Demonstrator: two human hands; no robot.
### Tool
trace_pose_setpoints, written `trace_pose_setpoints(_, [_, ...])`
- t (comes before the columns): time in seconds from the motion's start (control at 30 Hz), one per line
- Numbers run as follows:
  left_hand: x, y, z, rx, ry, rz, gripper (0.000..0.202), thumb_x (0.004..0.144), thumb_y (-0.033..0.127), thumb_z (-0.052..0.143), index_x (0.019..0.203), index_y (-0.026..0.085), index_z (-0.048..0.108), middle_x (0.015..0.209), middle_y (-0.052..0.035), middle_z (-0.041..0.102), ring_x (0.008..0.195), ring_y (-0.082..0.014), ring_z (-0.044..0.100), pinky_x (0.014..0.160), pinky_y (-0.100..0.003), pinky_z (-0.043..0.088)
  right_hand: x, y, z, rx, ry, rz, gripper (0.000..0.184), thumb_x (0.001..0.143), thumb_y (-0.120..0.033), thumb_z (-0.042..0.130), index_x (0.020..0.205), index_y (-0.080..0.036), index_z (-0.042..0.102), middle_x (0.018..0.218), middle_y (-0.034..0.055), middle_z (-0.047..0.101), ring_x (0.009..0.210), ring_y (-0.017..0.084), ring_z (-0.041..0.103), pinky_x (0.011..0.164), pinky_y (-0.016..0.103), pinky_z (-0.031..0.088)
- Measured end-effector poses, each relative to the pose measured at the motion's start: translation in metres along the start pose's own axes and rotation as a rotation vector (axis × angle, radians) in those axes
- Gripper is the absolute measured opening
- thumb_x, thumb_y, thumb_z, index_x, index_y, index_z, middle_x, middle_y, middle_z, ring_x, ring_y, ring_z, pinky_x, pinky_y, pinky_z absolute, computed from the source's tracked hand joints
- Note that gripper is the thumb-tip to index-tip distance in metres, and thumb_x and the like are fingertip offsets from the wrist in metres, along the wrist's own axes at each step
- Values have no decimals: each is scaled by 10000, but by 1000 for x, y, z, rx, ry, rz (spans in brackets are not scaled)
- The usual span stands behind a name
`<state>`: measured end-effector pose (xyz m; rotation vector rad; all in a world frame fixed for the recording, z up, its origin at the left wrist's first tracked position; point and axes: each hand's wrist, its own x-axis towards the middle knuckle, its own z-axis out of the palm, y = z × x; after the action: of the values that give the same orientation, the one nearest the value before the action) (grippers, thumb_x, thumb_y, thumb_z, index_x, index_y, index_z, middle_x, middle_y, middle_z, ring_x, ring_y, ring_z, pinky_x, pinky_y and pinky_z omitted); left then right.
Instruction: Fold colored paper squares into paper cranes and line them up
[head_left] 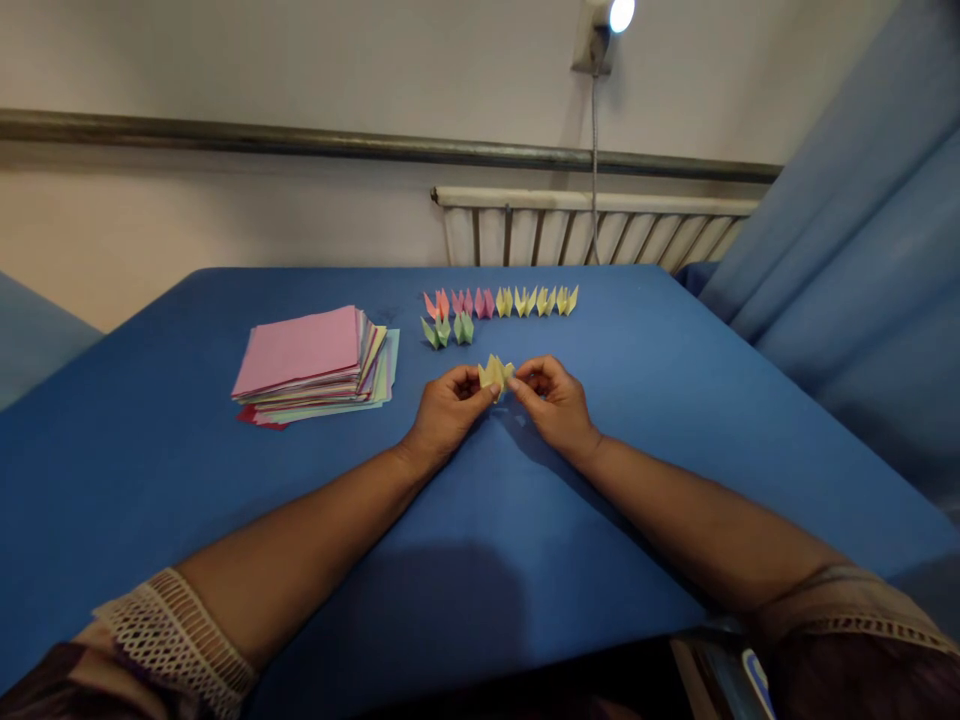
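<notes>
Both of my hands pinch a small folded yellow paper piece just above the blue table. My left hand grips its left side with curled fingers, and my right hand grips its right side. Beyond the hands, a row of finished folded paper pieces in red, pink and yellow stands on the table, with a short row of green ones in front of it. A stack of coloured paper sheets, pink on top, lies to the left of my hands.
A white radiator and a metal rail run along the wall behind the table. Blue fabric hangs at the right. A lamp shines above. A dark object sits at the table's near edge.
</notes>
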<state>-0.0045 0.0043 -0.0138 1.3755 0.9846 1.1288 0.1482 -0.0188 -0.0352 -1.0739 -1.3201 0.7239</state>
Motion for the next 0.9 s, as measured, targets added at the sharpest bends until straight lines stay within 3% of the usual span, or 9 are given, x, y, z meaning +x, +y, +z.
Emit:
trace_pose_setpoints(0.17, [-1, -2, 0, 112, -20, 87, 253, 687, 359, 731, 805, 151, 646, 745, 12, 633, 680, -118, 572, 685, -245, 452, -4, 0, 4, 20, -32, -3, 278, 746, -338, 700, 949, -217, 553, 819, -10, 617, 651, 109, 584, 636, 260, 492])
trace_pose_setpoints(0.6, [-4, -4, 0, 293, -89, 167, 265, 728, 348, 703, 913, 163, 662, 848, -21, 677, 746, -152, 616, 715, -279, 492, -1, 11, 2, 7, -62, 19, 130, 806, -296, 604, 890, -225, 534, 757, -23, 616, 611, 117, 581, 603, 260, 474])
trace_pose_setpoints(0.9, [-5, 7, -8, -78, -141, 20, 416, 772, 336, 673, 1156, 194, 603, 1218, -100, 624, 1037, -224, 605, 841, -353, 500, 5, 12, 0, 189, -178, 50, 215, 792, -336, 647, 953, -220, 566, 795, -14, 627, 669, 113, 601, 672, 270, 507])
